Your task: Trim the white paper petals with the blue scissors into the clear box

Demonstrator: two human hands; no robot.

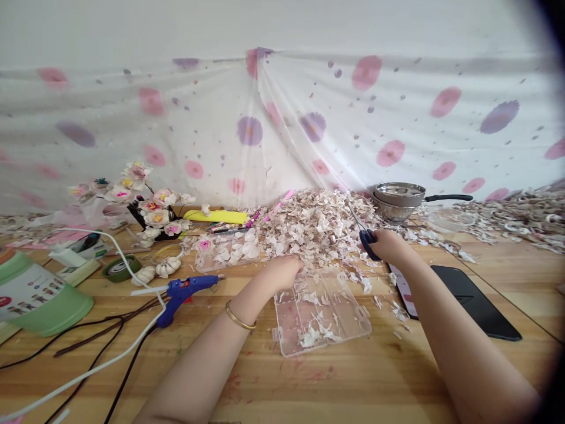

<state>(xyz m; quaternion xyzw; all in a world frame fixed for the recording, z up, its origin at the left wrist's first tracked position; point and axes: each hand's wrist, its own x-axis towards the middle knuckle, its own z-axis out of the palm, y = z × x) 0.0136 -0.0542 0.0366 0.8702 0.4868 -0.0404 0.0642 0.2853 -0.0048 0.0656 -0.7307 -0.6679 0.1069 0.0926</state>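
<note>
My left hand (283,271) is curled shut at the near edge of a big pile of pale garlic skins (318,227); what its fingers hold is hidden. A gold bangle (239,318) sits on that wrist. My right hand (387,246) is closed around the dark blue handles of a pair of scissors (362,232), whose blades point up and left into the pile. A clear plastic compartment box (320,311) with a few skins in it lies between my forearms.
A blue glue gun (185,291) with white and dark cords lies at left, near green tape (120,268), garlic bulbs (164,268), handmade flowers (148,203) and a green lid (42,300). A second clear tray (227,250), stacked metal pans (399,200) and a black phone (474,300) also lie on the wooden table.
</note>
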